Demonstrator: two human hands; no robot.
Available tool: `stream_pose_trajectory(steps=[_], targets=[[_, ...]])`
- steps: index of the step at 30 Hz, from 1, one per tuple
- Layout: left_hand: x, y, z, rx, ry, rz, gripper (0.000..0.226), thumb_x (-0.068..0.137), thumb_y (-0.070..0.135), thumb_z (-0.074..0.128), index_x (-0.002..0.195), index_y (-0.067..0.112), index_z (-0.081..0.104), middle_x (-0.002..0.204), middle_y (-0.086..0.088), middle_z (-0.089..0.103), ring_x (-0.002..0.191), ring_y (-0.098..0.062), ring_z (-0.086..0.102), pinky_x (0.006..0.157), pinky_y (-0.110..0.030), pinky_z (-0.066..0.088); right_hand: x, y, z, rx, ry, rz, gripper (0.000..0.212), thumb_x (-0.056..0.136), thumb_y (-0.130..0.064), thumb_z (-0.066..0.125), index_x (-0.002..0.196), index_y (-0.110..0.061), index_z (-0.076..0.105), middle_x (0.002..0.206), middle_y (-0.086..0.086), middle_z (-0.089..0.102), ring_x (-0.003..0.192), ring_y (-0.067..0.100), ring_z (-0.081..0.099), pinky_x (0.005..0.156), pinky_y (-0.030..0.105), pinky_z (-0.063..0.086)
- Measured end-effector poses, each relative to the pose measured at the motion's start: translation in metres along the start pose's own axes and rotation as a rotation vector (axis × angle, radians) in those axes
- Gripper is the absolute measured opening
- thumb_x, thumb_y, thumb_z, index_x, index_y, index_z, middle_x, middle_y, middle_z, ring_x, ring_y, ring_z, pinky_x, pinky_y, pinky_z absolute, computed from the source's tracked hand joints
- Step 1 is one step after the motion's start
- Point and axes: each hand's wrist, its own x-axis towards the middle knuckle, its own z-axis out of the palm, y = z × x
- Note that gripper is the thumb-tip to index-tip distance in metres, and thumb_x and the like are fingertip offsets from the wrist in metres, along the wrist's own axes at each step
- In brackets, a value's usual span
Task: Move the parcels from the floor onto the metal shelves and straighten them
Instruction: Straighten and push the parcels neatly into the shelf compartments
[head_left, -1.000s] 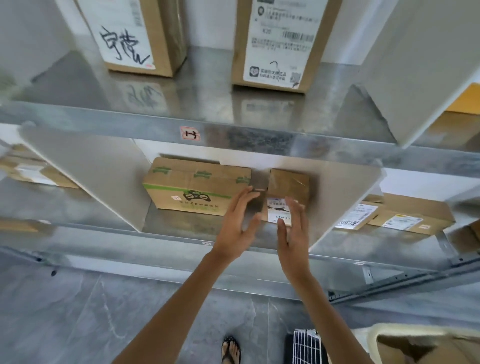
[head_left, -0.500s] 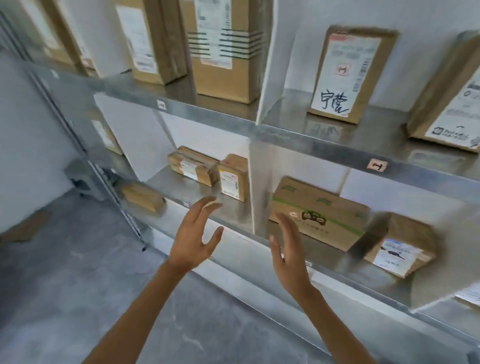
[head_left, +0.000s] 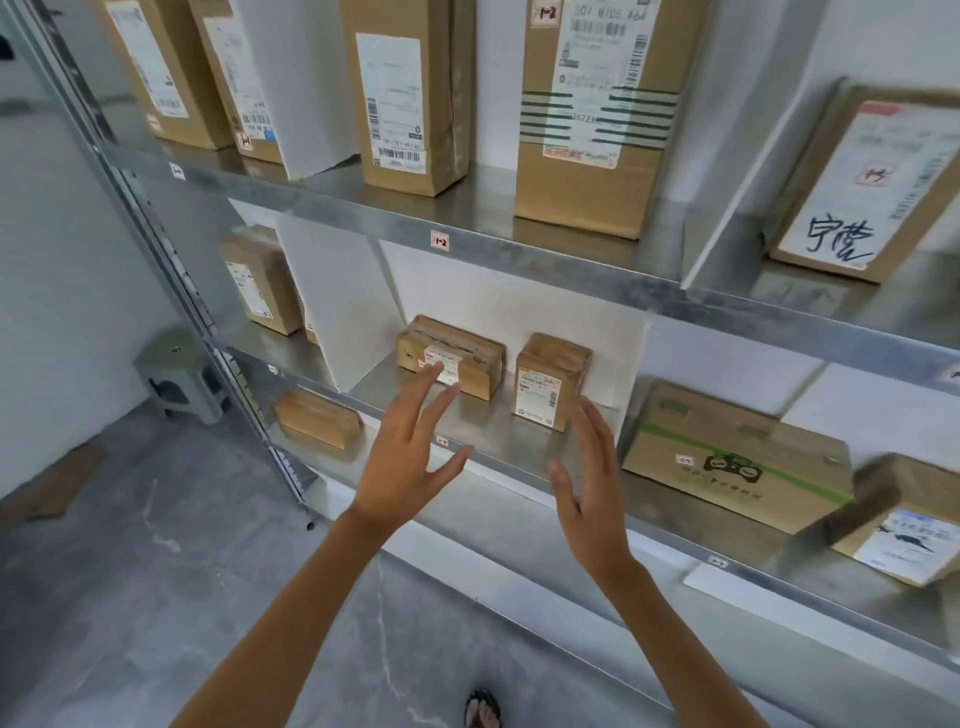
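Two small cardboard parcels stand on the middle metal shelf (head_left: 483, 431) between white dividers: a flat taped one (head_left: 467, 353) on the left and an upright one with a yellow-edged label (head_left: 548, 382) on the right. My left hand (head_left: 410, 452) hovers with spread, straight fingers just in front of the flat parcel, holding nothing. My right hand (head_left: 589, 478) is raised, palm inward, just below and right of the upright parcel, also empty. Neither hand touches a parcel.
A green-striped box (head_left: 727, 457) and a tilted labelled parcel (head_left: 898, 525) sit in the bay to the right. Tall parcels (head_left: 597, 119) line the upper shelf. A white divider (head_left: 337, 301) bounds the bay on the left. A grey stool (head_left: 179, 376) stands on the floor.
The view has swung left from the bay with the green-striped box. Both hands let go of the small parcel there and now hover open before the bay to its left.
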Motion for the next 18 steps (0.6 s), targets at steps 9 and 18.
stream_pose_trajectory(steps=[9, 18], targets=[[0.044, -0.056, 0.080, -0.083, -0.163, 0.089, 0.070, 0.094, 0.041, 0.060, 0.151, 0.021, 0.024, 0.161, -0.008, 0.024, 0.149, -0.026, 0.022, 0.117, -0.043, 0.032, 0.048, 0.054, 0.054, -0.120, 0.075, 0.120, 0.056, 0.101, -0.043, 0.034, 0.152, -0.040, 0.011, 0.158, -0.005, 0.020, 0.146, -0.001, 0.013, 0.115, 0.010, 0.013], [0.084, -0.098, 0.136, -0.224, -0.310, 0.063, 0.066, 0.099, 0.052, 0.039, 0.154, 0.039, 0.005, 0.162, -0.007, 0.019, 0.150, -0.024, 0.016, 0.113, -0.056, 0.033, 0.075, 0.106, 0.078, -0.208, 0.085, 0.288, 0.068, 0.098, -0.060, 0.023, 0.152, -0.020, 0.024, 0.159, 0.003, 0.022, 0.146, 0.010, 0.017, 0.117, 0.025, 0.017]])
